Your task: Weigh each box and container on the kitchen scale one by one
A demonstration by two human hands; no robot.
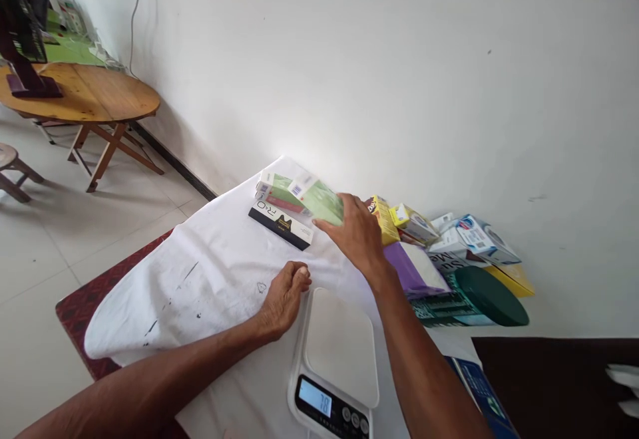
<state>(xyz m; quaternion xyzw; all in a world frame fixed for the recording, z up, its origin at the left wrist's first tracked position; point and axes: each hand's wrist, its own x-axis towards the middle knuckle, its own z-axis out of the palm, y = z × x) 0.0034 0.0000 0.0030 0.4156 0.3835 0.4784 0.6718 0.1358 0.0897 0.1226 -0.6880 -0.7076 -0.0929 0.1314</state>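
My right hand (pixel 355 231) reaches forward and grips the right end of a flat green box (pixel 319 199). That box lies on top of a small stack with a red box and a black-and-white box (pixel 282 223) beneath it, all on a white cloth (pixel 200 279). My left hand (pixel 283 300) rests on the cloth with its fingers curled under and nothing in them, just left of a white digital kitchen scale (pixel 339 352). The scale's platform is bare and its display is lit.
Right of my right hand lies a pile of packages: a yellow box (pixel 385 219), a purple packet (pixel 414 267), white-and-blue boxes (pixel 479 236) and a dark green lidded box (pixel 492 296). A round wooden table (pixel 90 96) stands at the far left, a red rug (pixel 82 302) under the cloth.
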